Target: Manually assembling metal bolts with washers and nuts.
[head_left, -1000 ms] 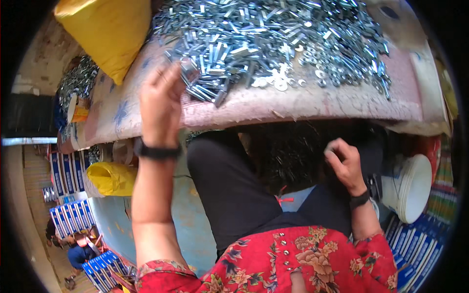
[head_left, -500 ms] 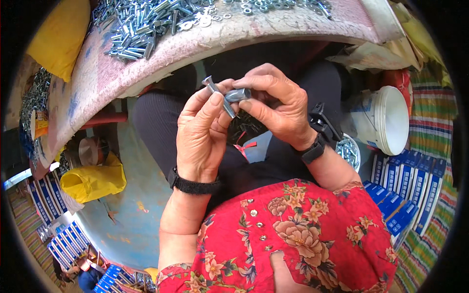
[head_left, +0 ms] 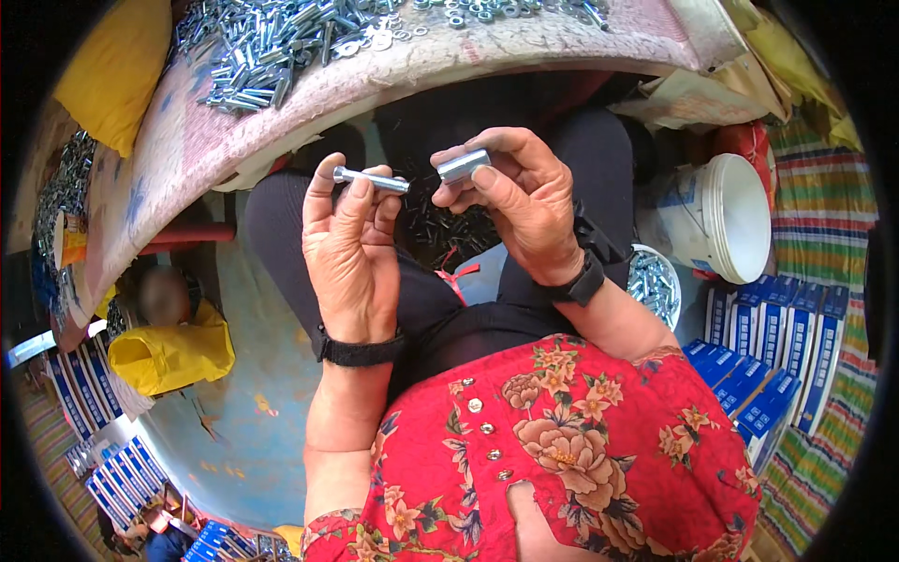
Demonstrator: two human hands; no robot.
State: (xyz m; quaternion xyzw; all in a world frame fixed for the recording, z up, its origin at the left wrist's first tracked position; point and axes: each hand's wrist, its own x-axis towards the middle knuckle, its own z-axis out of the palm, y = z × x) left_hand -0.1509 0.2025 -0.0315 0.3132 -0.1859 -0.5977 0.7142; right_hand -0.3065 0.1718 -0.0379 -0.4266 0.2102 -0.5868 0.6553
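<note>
My left hand (head_left: 351, 248) pinches 1 bolt (head_left: 372, 179) between thumb and index finger, and my right hand (head_left: 536, 211) grips 1 metal sleeve (head_left: 464, 167) between the thumb and the fingers behind it. The bolt's long axis runs nearly level, left to right, dipping a little toward the right; its head is at the left, and its other end points at the sleeve. My left index fingertip lies by the head, my thumb tip crosses the shank on the near side, and the far end sticks out free past the thumb. The sleeve lies across my right fingers, its long axis rising slightly to the right, its left end jutting beyond my thumb. The 2 pieces are near each other, apart, above my lap.

I have 1 black band on each wrist. Beyond my hands, dark small parts (head_left: 447, 223) lie between my knees. To my right stand a tub of bolts (head_left: 653, 288), a white bucket (head_left: 744, 220) tipped sideways and blue-and-white boxes (head_left: 768, 398). In front, a metal heap (head_left: 267, 56) covers part of the cloth-topped bench (head_left: 524, 47).
</note>
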